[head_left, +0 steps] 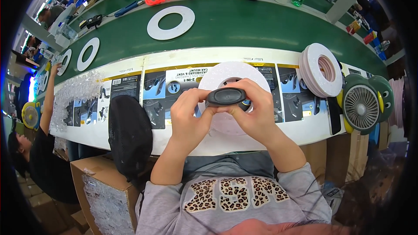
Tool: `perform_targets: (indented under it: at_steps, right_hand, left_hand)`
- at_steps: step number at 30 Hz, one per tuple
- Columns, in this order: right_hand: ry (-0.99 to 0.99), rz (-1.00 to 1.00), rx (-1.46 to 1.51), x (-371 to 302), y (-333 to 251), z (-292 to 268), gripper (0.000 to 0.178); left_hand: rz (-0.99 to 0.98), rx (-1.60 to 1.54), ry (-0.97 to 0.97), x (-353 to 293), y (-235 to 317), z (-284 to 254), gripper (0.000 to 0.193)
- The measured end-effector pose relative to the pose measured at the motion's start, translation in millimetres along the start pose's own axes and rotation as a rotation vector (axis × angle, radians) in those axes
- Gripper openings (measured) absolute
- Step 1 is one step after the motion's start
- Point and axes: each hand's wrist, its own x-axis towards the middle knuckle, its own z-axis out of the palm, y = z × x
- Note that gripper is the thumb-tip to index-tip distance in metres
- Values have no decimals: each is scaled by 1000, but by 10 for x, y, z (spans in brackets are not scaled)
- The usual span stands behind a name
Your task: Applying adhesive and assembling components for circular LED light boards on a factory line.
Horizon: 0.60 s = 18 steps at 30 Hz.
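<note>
Both my hands grip one small black oval plastic part (227, 97) and hold it up in front of me. My left hand (190, 112) pinches its left end with the thumb below, while my right hand (256, 109) closes on the right end. What the part is, I cannot make out. Right underneath lies a white ring-shaped disc (213, 76), its centre hole partly hidden by my fingers and the part. The disc rests on printed card sheets (153, 93) spread along the white bench edge.
A stack of white rings (308, 76) and a green desk fan (360, 106) stand at right. White rings (184, 14) lie on the green belt (235, 21). At left are a dark mesh-like thing (130, 137), a cardboard box (93, 165) and a co-worker (43, 161) reaching over.
</note>
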Motion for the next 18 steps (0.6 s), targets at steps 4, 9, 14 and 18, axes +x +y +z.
perform_targets:
  at_steps: [4, 9, 14, 18]
  right_hand:
    - [-3, -4, -4, -3, -3, 10, 31]
    - [-3, -15, -2, -8, 16, 16, 31]
    - [-16, 33, -1, -50, -5, -87, 35]
    - [-15, 26, 17, -102, -69, -158, 38]
  left_hand:
    - [-1, -2, -1, -9, -4, -3, 23]
    - [-13, 15, -18, -14, -8, -17, 24]
    - [45, 29, -45, 39, 84, -28, 28]
    - [82, 40, -96, 26, 169, -40, 32]
